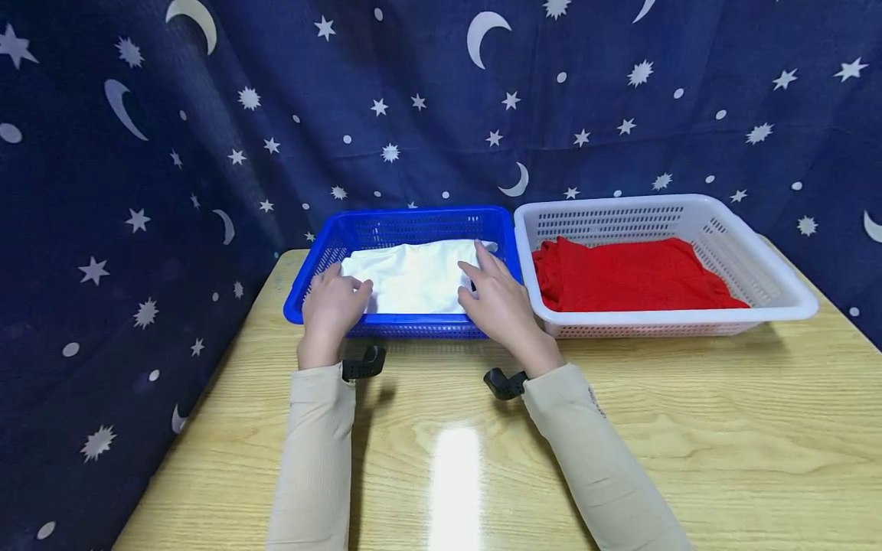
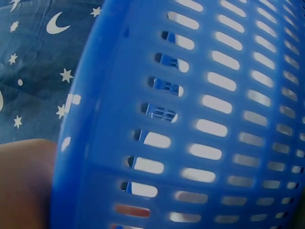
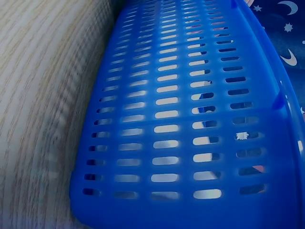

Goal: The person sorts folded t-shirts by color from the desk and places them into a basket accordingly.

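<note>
A folded white cloth (image 1: pixel 413 272) lies inside the blue plastic basket (image 1: pixel 413 320). At its left end, my left hand (image 1: pixel 334 304) reaches over the basket's front rim, fingers loosely bent and touching or just above the cloth. My right hand (image 1: pixel 501 302) reaches in at the right end with its fingers spread, over or against the cloth's edge. Neither hand visibly grips the cloth. Both wrist views are mostly filled by the slotted wall of the blue basket (image 2: pixel 109 129), with white fabric showing through the slots. A bit of the left hand (image 2: pixel 24 183) appears at the lower left there.
A white plastic basket (image 1: pixel 779 291) stands right beside the blue one, holding red cloth (image 1: pixel 627 275). Both baskets rest on a light wooden table (image 1: pixel 689 413). Behind and to the left hangs a dark blue curtain (image 1: pixel 427 99) with moons and stars.
</note>
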### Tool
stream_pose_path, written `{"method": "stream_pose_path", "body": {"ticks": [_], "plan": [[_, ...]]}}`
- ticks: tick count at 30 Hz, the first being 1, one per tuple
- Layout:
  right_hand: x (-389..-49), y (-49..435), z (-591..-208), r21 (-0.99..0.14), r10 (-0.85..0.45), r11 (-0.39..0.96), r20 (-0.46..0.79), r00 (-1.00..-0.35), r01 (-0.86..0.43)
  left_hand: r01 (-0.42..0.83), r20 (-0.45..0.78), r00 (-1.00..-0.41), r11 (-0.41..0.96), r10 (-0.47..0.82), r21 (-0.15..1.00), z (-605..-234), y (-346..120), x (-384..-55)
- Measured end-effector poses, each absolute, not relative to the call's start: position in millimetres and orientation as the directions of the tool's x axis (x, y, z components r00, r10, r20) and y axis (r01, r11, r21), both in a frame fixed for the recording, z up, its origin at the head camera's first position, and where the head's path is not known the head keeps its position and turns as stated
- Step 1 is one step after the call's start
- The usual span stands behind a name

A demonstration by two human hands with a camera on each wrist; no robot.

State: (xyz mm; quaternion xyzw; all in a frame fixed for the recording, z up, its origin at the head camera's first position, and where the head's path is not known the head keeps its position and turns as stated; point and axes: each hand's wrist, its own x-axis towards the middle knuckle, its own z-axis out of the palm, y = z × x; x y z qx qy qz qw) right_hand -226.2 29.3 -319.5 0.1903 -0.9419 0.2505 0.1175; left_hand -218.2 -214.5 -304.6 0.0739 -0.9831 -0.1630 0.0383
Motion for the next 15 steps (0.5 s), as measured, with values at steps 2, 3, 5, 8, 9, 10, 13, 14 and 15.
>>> {"method": "stream_pose_path", "body": {"ticks": [2, 3, 5, 8, 9, 10, 13, 14, 15], "plan": [[-225.8, 35.4, -320.8, -0.423, -0.298, 0.799, 0.337, -0.893, -0.426, -0.099, 0.07, -0.99, 0.947, -0.126, 0.306, -305.8, -208.4, -220.3], [-225.3, 38.1, -321.2, -0.42, -0.3, 0.799, 0.341, -0.891, -0.43, -0.09, 0.071, -0.991, 0.949, -0.116, 0.301, -306.3, -205.4, -221.1], [-224.5, 41.8, -322.0, -0.422, -0.305, 0.793, 0.348, -0.886, -0.439, -0.085, 0.067, -0.992, 0.953, -0.109, 0.292, -306.3, -201.3, -222.0], [-223.9, 44.6, -322.5, -0.434, -0.308, 0.782, 0.354, -0.883, -0.447, -0.075, 0.055, -0.994, 0.954, -0.095, 0.29, -305.8, -198.2, -223.3], [-223.7, 45.3, -322.6, -0.444, -0.309, 0.775, 0.355, -0.882, -0.45, -0.072, 0.049, -0.995, 0.953, -0.09, 0.295, -305.4, -197.4, -223.5], [-223.7, 46.1, -322.6, -0.458, -0.309, 0.764, 0.358, -0.881, -0.454, -0.061, 0.051, -0.995, 0.953, -0.08, 0.296, -305.0, -197.1, -224.0], [-223.5, 48.8, -321.7, -0.523, -0.318, 0.706, 0.369, -0.874, -0.478, -0.025, 0.068, -0.997, 0.954, -0.047, 0.298, -303.7, -197.1, -224.5], [-223.1, 50.2, -321.5, -0.543, -0.324, 0.685, 0.37, -0.871, -0.486, -0.012, 0.076, -0.996, 0.952, -0.037, 0.305, -303.2, -197.2, -224.2], [-222.2, 52.1, -321.1, -0.565, -0.327, 0.664, 0.37, -0.87, -0.49, 0.004, 0.085, -0.996, 0.95, -0.024, 0.313, -302.8, -197.4, -223.9]]}}
